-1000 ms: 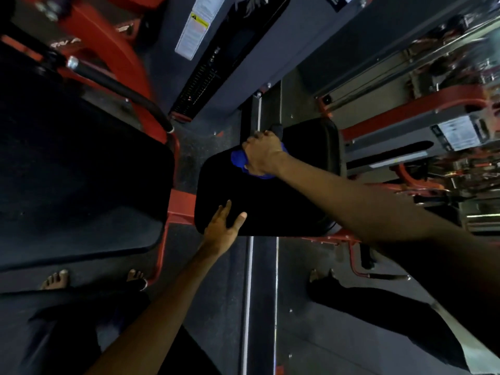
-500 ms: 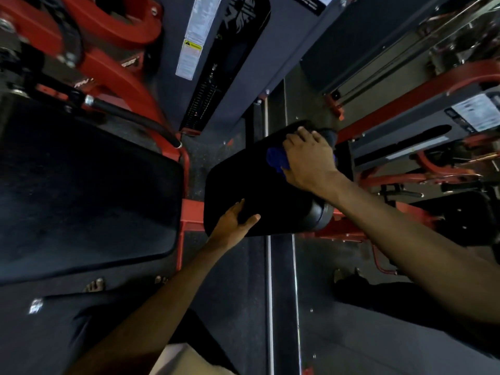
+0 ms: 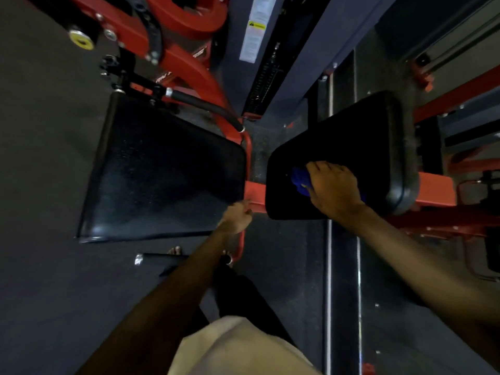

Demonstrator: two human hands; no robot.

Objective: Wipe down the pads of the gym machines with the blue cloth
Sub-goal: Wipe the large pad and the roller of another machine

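Blue cloth [image 3: 299,180], black pads [image 3: 351,139], red frame [image 3: 435,189], dark grey floor [image 3: 284,266].

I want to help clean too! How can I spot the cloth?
Find the red machine frame in the middle. On the black pad to its right, near the pad's close edge, the right hand holds a bunched blue cloth. It is the only bright blue thing among all the black and red.
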